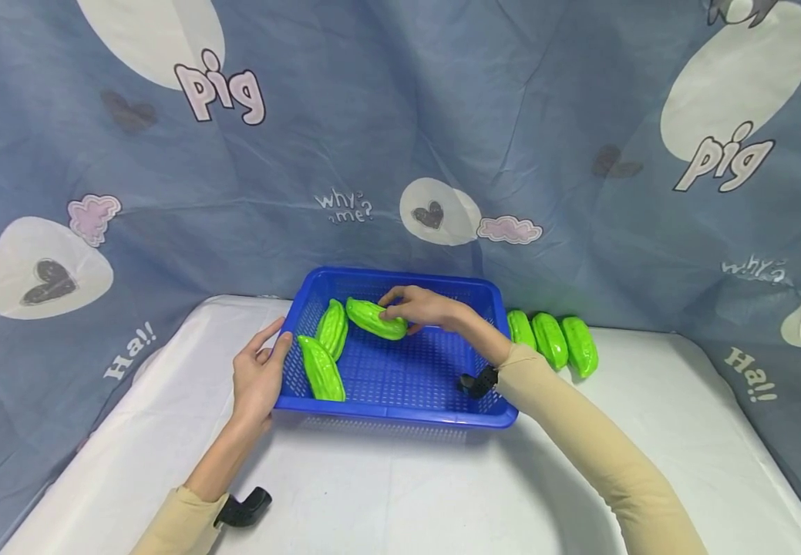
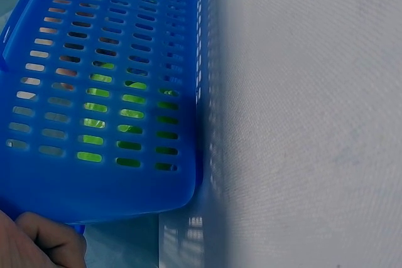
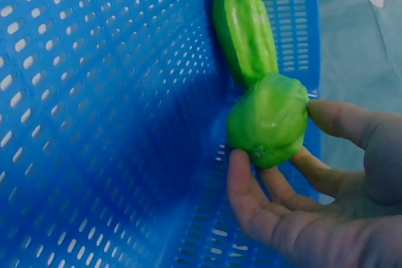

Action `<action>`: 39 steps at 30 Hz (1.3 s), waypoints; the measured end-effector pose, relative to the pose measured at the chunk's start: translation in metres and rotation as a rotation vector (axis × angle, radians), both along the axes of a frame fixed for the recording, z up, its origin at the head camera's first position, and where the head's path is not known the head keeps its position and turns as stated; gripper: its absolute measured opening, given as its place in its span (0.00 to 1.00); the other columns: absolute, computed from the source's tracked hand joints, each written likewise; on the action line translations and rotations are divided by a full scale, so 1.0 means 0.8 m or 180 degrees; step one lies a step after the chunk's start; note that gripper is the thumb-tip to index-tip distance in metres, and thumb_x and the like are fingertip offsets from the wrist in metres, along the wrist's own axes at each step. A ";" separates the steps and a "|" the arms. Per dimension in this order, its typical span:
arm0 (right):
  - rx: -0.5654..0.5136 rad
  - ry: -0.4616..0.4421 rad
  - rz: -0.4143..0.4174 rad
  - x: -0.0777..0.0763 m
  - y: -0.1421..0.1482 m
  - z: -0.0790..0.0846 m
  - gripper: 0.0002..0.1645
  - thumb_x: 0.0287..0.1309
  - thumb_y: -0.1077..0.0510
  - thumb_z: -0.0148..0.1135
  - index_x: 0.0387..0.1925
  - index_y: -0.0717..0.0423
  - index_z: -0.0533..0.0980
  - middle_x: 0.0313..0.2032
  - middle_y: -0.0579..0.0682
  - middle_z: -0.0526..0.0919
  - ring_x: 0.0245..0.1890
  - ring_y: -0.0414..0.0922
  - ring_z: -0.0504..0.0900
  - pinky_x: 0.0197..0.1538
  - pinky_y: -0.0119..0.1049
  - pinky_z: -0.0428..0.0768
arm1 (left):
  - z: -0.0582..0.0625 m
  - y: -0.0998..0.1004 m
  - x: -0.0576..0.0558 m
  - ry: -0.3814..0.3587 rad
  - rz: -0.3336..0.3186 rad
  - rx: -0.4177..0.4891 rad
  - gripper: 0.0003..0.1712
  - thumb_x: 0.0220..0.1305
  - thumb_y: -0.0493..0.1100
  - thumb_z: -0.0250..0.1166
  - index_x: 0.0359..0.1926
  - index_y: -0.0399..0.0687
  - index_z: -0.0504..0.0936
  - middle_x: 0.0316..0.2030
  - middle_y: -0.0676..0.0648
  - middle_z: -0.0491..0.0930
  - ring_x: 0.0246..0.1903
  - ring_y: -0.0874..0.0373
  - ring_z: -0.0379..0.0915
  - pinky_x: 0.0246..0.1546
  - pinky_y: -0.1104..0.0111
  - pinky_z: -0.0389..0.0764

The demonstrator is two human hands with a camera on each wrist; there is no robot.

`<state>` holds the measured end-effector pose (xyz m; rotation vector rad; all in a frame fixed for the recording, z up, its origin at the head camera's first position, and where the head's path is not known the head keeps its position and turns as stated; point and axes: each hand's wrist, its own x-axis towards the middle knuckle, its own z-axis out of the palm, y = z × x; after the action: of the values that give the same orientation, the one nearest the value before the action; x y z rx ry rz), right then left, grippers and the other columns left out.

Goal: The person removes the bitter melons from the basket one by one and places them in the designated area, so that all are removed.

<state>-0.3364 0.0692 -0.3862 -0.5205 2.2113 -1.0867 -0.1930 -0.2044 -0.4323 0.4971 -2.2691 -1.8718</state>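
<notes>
My right hand (image 1: 426,306) holds a glossy green bitter melon (image 1: 376,319) inside the blue plastic basket (image 1: 400,415), near its back wall. In the right wrist view the thumb and fingers (image 3: 339,117) curl round that bitter melon (image 3: 267,117), whose end faces the camera. Two more bitter melons lie along the basket's left side, one at the back (image 1: 332,329) and one at the front (image 1: 321,370). My left hand (image 1: 258,378) grips the basket's left rim, thumb on top. Curled fingers (image 2: 56,240) show under the rim in the left wrist view.
Right of the basket, three more bitter melons (image 1: 550,341) stand in a row on the white table (image 1: 386,493), the nearest partly hidden by my right arm. A blue printed cloth (image 1: 344,139) hangs behind the table and along its sides.
</notes>
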 end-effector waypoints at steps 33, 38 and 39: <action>-0.0567 0.0155 -0.0320 0.031 0.136 0.045 0.31 0.83 0.49 0.54 0.79 0.52 0.65 0.67 0.59 0.75 0.60 0.50 0.79 0.67 0.54 0.83 | -0.001 0.001 -0.001 0.0032 -0.0018 -0.0015 0.30 0.84 0.55 0.58 0.80 0.58 0.70 0.32 0.60 0.85 0.29 0.68 0.82 0.30 0.73 0.83; -0.0635 0.0152 -0.0404 0.039 0.158 0.041 0.33 0.83 0.49 0.55 0.80 0.53 0.63 0.74 0.61 0.70 0.70 0.56 0.75 0.69 0.54 0.82 | -0.001 0.001 0.000 0.0037 -0.0012 -0.0046 0.30 0.84 0.55 0.57 0.80 0.57 0.70 0.31 0.60 0.85 0.28 0.68 0.81 0.29 0.73 0.83; -0.0639 0.0154 -0.0426 0.040 0.162 0.041 0.33 0.83 0.49 0.54 0.80 0.53 0.62 0.76 0.62 0.69 0.71 0.57 0.74 0.70 0.55 0.81 | -0.001 0.002 0.000 0.0038 -0.0008 -0.0057 0.30 0.84 0.55 0.57 0.80 0.57 0.71 0.31 0.60 0.85 0.28 0.68 0.81 0.29 0.73 0.83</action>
<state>-0.3041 0.1989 -0.3538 -0.4938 2.2173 -1.3896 -0.1929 -0.2031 -0.4330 0.4795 -2.2779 -1.8488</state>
